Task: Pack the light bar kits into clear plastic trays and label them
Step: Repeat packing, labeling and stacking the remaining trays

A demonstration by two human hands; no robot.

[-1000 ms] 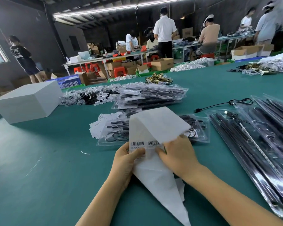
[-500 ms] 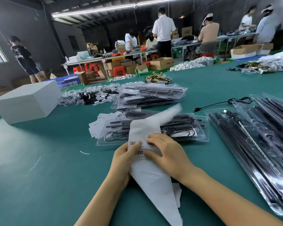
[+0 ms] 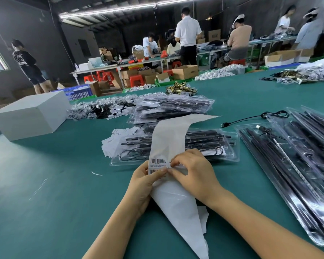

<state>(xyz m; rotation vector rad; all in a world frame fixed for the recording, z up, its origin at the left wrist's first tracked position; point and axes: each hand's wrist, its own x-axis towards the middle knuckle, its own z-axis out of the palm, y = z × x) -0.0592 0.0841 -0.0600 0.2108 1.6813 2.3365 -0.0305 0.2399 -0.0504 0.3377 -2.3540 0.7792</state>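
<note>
Both hands pinching the label sheet (image 3: 167, 146) over the green tabletop (image 3: 45, 184): left hand (image 3: 144, 182) gripping its edge, right hand (image 3: 193, 171) picking at a barcode label (image 3: 158, 162). Just behind, clear tray (image 3: 230, 156) holding black bars and coiled cable. Right, overlapping filled trays (image 3: 297, 165).

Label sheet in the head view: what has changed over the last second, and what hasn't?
The free upper end of the label sheet swung from bent toward the person to stretched away over the packed tray. The right hand slid left, its fingertips now picking at a barcode label beside the left thumb. The left hand kept its grip on the sheet. The trays, stacks and white box stayed put.
</note>
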